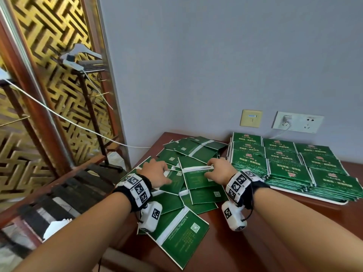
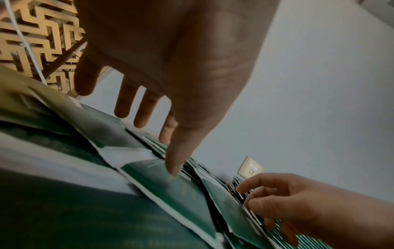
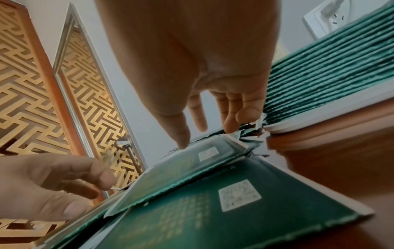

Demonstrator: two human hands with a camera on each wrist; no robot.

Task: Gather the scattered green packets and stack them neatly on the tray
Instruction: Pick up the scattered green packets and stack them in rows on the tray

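Two hands are reaching over a messy pile of green packets (image 1: 188,173) lying on the brown desk (image 1: 275,222). The left hand (image 1: 157,170) is resting its thumb on one packet, with its other fingers (image 2: 123,102) hanging straight and loose above the pile, so its grip is holding nothing. The right hand (image 1: 221,169) is touching the white edge of a packet with its fingertips (image 3: 230,124); its grip is loose too. Just beside it, the white tray (image 1: 306,194) is carrying neat stacks of green packets (image 1: 290,161) by the wall.
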